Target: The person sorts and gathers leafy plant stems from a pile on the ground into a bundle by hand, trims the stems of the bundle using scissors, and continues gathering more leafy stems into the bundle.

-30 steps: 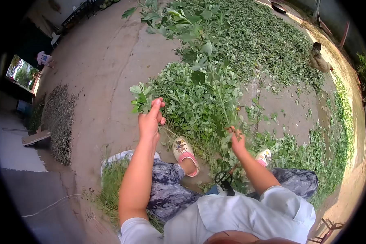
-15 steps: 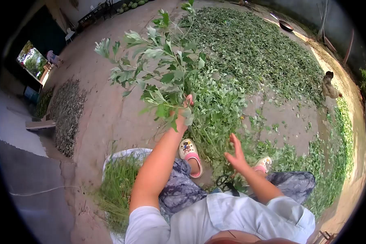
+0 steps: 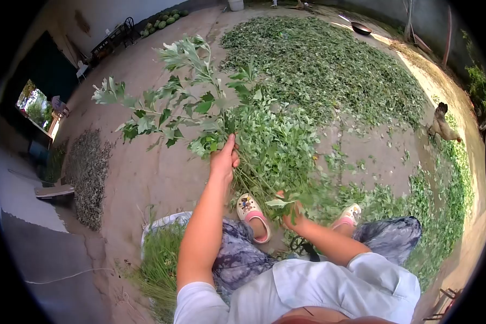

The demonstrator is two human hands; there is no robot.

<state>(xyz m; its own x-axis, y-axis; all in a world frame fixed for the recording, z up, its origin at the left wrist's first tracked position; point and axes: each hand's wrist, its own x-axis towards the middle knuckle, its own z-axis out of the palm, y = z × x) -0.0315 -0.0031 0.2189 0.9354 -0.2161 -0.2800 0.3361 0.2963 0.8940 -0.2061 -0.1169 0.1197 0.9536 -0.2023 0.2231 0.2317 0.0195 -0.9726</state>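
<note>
My left hand (image 3: 224,161) is closed around a bunch of leafy green stems (image 3: 202,107), whose tops fan out up and to the left. The bare lower stems slant from that fist toward my right hand (image 3: 293,214). My right hand is closed at their lower end, with a pale leaf (image 3: 278,203) showing at its fingers; some of the grip is blurred. Beneath the stems lies a heap of fresh leafy cuttings (image 3: 286,137) on the ground. By my left leg, a white sack (image 3: 170,218) holds long thin green stalks (image 3: 162,259).
A wide layer of leaves (image 3: 329,65) covers the ground ahead. A chicken (image 3: 443,127) stands at right near a strip of lighter leaves (image 3: 461,167). Dried plant matter (image 3: 89,181) lies at left. Watermelons (image 3: 164,22), a bucket (image 3: 236,5) and a dark pan (image 3: 361,28) are farther back.
My left hand has swung the stems left and slightly down. My right hand, open before, has moved left and down and closed at the lower stems.
</note>
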